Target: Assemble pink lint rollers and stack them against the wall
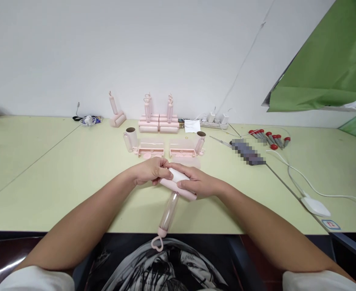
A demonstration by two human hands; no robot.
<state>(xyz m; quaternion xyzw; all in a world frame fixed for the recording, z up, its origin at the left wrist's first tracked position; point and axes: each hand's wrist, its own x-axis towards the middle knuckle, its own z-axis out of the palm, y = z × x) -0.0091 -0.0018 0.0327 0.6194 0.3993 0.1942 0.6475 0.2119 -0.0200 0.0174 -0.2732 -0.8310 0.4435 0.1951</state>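
Note:
A pink lint roller (167, 210) with a white paper roll (179, 175) in its head is held between both hands over the table. Its see-through handle slants down toward me and ends in a heart-shaped loop (157, 243) past the table edge. My left hand (152, 170) is closed, its thumb and fingers at the left end of the head. Wrapped over the right side of the roll and head is my right hand (198, 182). Just beyond the hands lie two pink roller parts, the left open case (151, 151) and the right open case (182, 151).
Several pink lint rollers (159, 121) stand by the wall, with another (117, 117) to their left. Two paper rolls (131, 137) stand upright beside clear handles. Rightward are a power strip (217, 123), several red-capped tools (272, 137), a blurred dark object (247, 151) and a white charger (315, 205).

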